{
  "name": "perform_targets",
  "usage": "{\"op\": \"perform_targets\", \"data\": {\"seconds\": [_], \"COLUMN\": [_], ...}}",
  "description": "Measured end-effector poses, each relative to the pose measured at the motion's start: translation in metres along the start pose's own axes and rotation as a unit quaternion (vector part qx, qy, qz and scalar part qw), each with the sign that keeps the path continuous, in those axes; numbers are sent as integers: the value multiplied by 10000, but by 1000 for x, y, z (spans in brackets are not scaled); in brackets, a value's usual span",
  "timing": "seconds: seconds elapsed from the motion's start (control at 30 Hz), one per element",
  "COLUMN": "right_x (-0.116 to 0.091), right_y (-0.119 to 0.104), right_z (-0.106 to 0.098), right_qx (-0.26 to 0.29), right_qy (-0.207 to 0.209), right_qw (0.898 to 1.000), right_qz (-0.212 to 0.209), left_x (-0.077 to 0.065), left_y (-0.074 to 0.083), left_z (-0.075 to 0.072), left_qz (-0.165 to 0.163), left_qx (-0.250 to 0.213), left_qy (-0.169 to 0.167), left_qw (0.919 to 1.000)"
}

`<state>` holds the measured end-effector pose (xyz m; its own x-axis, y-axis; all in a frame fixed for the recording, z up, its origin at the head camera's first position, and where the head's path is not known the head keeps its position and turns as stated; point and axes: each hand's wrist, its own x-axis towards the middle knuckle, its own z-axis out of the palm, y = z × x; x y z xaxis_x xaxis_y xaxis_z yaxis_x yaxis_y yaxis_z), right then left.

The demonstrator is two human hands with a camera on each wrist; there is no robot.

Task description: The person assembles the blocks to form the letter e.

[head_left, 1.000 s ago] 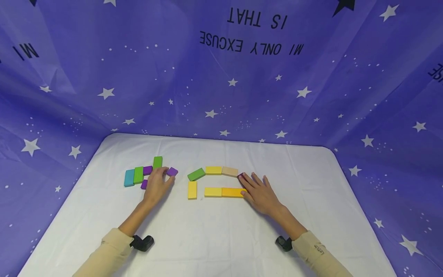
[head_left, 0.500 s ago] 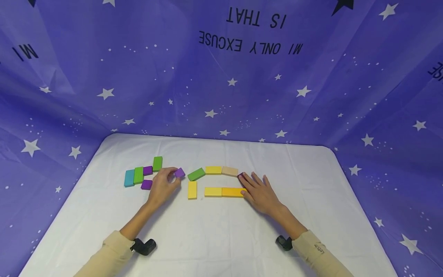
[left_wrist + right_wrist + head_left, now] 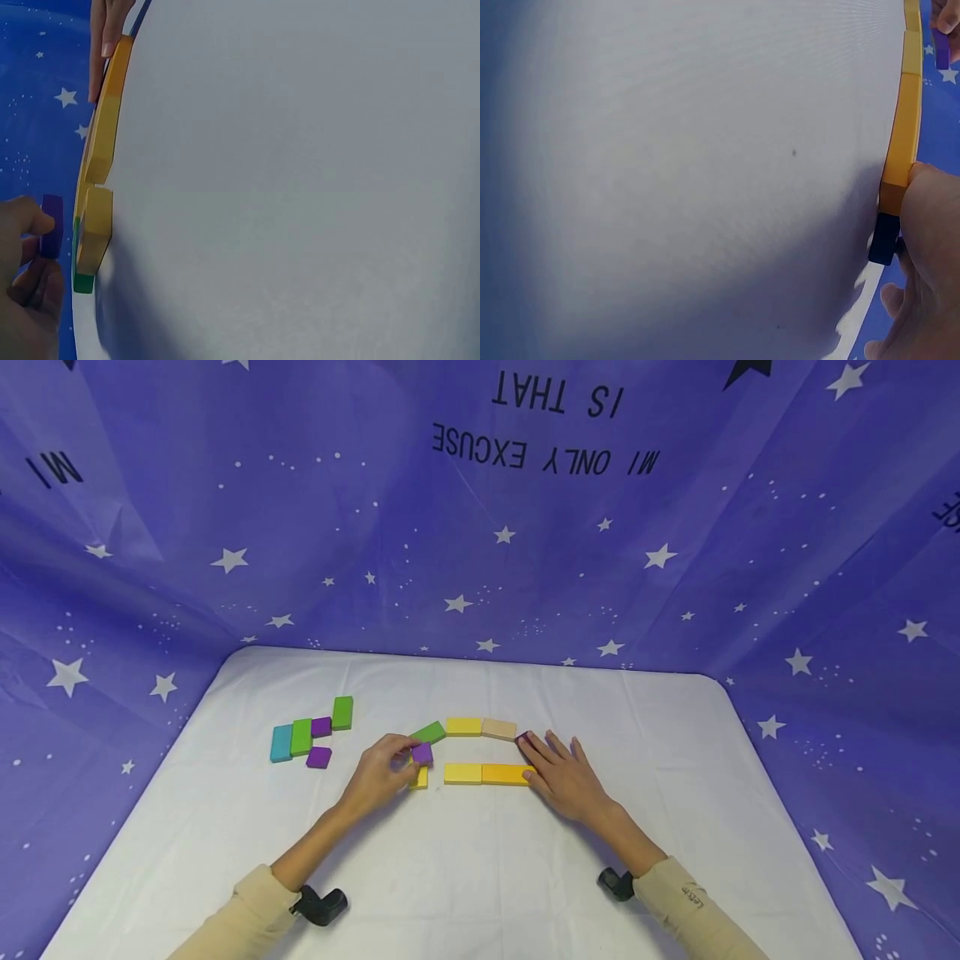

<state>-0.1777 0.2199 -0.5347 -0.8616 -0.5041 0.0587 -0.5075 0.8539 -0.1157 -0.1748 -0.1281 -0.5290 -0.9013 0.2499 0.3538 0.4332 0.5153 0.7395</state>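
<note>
My left hand (image 3: pixel 381 770) pinches a small purple block (image 3: pixel 423 754) between thumb and fingers. The left wrist view has this block raised beside the row. From above it overlaps the upright-lying yellow block (image 3: pixel 419 780) and the corner of a slanted green block (image 3: pixel 430 732). My right hand (image 3: pixel 566 781) lies with fingers extended at the row's right end, fingertips at a dark purple block (image 3: pixel 522 737) and thumb at an orange block (image 3: pixel 504 774). A dark block (image 3: pixel 883 238) adjoins the orange one in the right wrist view; the hand hides it from above.
Yellow (image 3: pixel 463 727) and beige (image 3: pixel 499 728) blocks form the far row; another yellow block (image 3: pixel 462 773) lies in the near row. At left are a teal block (image 3: pixel 281 743), two green blocks (image 3: pixel 342 712) and two purple blocks (image 3: pixel 318 757). A starry curtain (image 3: pixel 480 568) surrounds the white table (image 3: pixel 480 877).
My left hand has carried the purple block rightward from the loose blocks at left to over the row's left end. The right hand has stayed in place.
</note>
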Motion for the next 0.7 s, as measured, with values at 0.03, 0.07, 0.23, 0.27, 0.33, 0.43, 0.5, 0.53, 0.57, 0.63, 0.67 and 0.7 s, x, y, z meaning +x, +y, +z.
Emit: {"op": "perform_targets", "data": {"seconds": [0.03, 0.07, 0.23, 0.27, 0.33, 0.43, 0.5, 0.53, 0.57, 0.63, 0.67, 0.7], "right_x": [0, 0, 0, 0, 0, -1, -1, -1, -1, -1, -1, -1], "right_y": [0, 0, 0, -1, -1, -1, -1, -1, 0, 0, 0, 0], "right_z": [0, 0, -1, -1, -1, -1, -2, -2, -2, -2, -2, -1], "right_qx": [5, 15, 57, 48, 41, 24, 30, 28, 22, 40, 34, 37], "right_qy": [4, 14, -4, -7, 1, 33, 34, 29, 20, -4, -14, -20], "right_qw": [10000, 10000, 10000, 10000, 10000, 10000, 10000, 10000, 10000, 10000, 10000, 10000], "right_qz": [-1, -4, 11, 9, 5, -15, -12, -14, -12, -4, -1, -2], "left_x": [-1, -1, -3, -3, -3, -3, -3, -3, -3, -2, -2, -2], "left_y": [1, 2, 4, 5, 5, 5, 5, 6, 6, 6, 7, 7], "left_z": [1, 2, 6, 6, 7, 7, 7, 7, 7, 7, 7, 7], "left_qz": [34, 63, 46, 22, -20, -21, 1, 1, 9, 31, 36, 28], "left_qx": [-18, -32, 69, 102, 168, 221, 248, 246, 239, 211, 197, 180], "left_qy": [-55, -106, -396, -450, -530, -584, -595, -607, -616, -658, -683, -714], "left_qw": [10000, 9999, 9992, 9989, 9985, 9980, 9979, 9979, 9978, 9976, 9975, 9973]}}
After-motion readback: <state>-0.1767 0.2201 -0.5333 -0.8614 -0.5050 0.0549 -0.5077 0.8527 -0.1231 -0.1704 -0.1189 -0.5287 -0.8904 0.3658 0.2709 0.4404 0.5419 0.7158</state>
